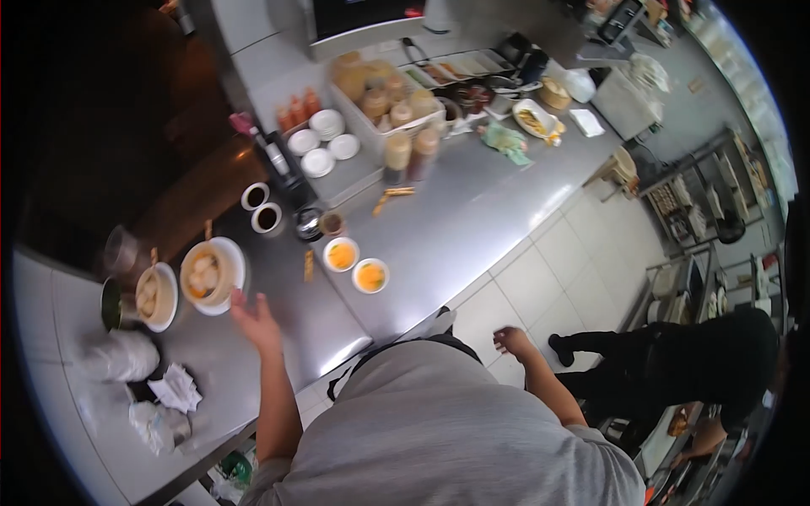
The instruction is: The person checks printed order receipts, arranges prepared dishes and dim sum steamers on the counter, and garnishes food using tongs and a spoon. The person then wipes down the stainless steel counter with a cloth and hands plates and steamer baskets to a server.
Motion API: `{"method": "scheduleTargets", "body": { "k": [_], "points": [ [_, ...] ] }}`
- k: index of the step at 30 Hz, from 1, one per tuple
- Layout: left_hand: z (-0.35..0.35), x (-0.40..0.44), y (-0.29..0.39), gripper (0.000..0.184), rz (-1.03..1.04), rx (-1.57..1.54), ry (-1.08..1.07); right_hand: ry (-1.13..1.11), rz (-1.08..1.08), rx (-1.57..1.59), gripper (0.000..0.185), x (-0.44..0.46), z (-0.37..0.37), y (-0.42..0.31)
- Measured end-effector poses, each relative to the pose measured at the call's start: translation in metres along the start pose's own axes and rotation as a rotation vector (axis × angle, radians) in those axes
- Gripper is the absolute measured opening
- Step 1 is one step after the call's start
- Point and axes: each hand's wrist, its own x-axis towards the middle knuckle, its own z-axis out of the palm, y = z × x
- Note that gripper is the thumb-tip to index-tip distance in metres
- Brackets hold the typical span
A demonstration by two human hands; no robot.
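My left hand (pixel 256 324) is spread fairly wide over the desk (pixel 325 316), fingers apart and the palm bare, gripping nothing. Its fingertips (pixel 238 297) come right up to the lower edge of the nearer white plate (pixel 240 263); I cannot tell whether they touch it or hover just over it. On that plate stands a beige steamer basket (pixel 188 265) with pale round dumplings (pixel 204 275) inside, and a narrow orange packet (pixel 208 228) leans at its far rim. Just beside it, to the left, a second plate (pixel 171 295) carries another basket (pixel 152 314) with similar dumplings.

My right hand (pixel 511 341) hangs near my side above the tiled floor (pixel 527 284), well apart from the desk, its fingers loosely bent; I cannot tell whether anything sits in the palm.

To the right of the plates, two small white bowls of orange-yellow food (pixel 356 266) stand close together, with another orange packet (pixel 309 265) lying near them. Beyond, two little cups of dark liquid (pixel 261 207) sit next to each other.
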Motion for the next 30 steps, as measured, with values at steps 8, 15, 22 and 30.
{"method": "scheduleTargets", "body": {
  "k": [8, 15, 22, 30],
  "points": [
    [0.122, -0.088, 0.121, 0.043, 0.272, 0.011, -0.47, 0.395, -0.718, -0.186, 0.027, 0.077, -0.126, -0.219],
    [0.18, -0.128, 0.168, 0.035, 0.168, 0.174, -0.418, 0.778, -1.399, -1.012, 0.036, 0.234, -0.208, -0.381],
    [0.211, -0.164, 0.193, 0.036, -0.008, 0.267, -0.371, 0.955, -0.593, -0.947, 0.032, 0.324, -0.193, -0.408],
    [0.261, -0.183, 0.216, 0.032, -0.005, 0.232, -0.541, 0.425, -0.847, -0.693, 0.056, 0.274, -0.143, -0.344]
  ]
}}
